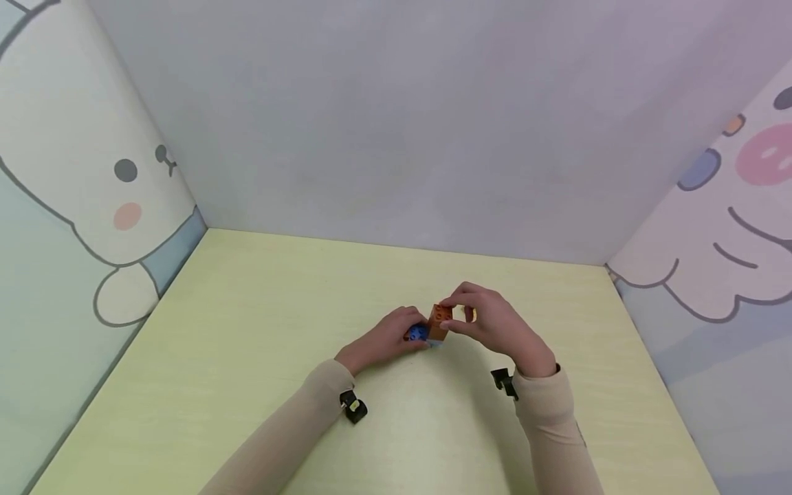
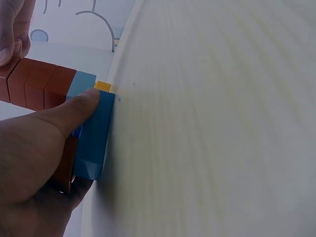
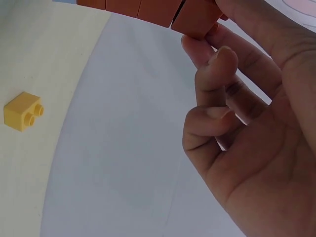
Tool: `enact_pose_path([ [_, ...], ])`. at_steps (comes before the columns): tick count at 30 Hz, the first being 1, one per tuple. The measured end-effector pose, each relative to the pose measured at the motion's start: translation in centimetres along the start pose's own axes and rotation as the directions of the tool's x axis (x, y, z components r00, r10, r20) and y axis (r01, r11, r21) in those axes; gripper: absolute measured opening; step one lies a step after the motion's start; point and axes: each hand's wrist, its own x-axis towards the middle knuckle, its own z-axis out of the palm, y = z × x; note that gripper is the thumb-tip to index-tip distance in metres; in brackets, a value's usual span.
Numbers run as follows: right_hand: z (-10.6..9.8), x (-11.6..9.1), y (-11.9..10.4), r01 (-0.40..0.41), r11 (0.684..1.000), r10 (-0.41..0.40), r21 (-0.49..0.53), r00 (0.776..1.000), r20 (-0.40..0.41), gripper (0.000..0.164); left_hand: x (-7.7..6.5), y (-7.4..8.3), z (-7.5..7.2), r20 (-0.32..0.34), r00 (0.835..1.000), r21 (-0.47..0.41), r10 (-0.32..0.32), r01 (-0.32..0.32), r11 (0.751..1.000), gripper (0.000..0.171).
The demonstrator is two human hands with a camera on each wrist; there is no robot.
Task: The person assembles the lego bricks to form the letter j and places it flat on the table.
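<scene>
My left hand holds the base of a toy-brick build low against the table, its thumb along a long blue brick. Beneath that palm, another orange-brown brick is partly hidden. A column of orange bricks rises from the base, with a light blue brick at its foot. At the column's top my right hand pinches the uppermost orange brick between thumb and fingers. A thin dark gap shows between that brick and the one below.
A yellow two-stud brick lies on the pale yellow table, beyond the build and partly behind the right hand in the head view. A grey wall stands at the back, with cartoon-printed walls at both sides.
</scene>
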Motion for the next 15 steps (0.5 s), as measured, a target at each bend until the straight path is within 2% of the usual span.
enact_pose_path([
  [4,-0.08,0.1,-0.01,-0.006,1.0,0.006,-0.025,1.0,0.0,0.029,0.03,0.04,-0.06,0.0,1.0,0.0,-0.004,0.004,1.0,0.04],
  [9,0.08,-0.2,0.03,-0.035,0.999,0.035,0.004,0.999,0.001,0.03,0.1,0.08,-0.03,0.006,1.0,0.003,0.007,-0.007,1.0,0.04],
  [15,0.75,-0.58,0.46,-0.003,0.999,0.004,0.036,1.0,-0.016,0.029,0.01,0.17,0.05,0.0,1.0,0.016,0.002,-0.002,1.0,0.04],
])
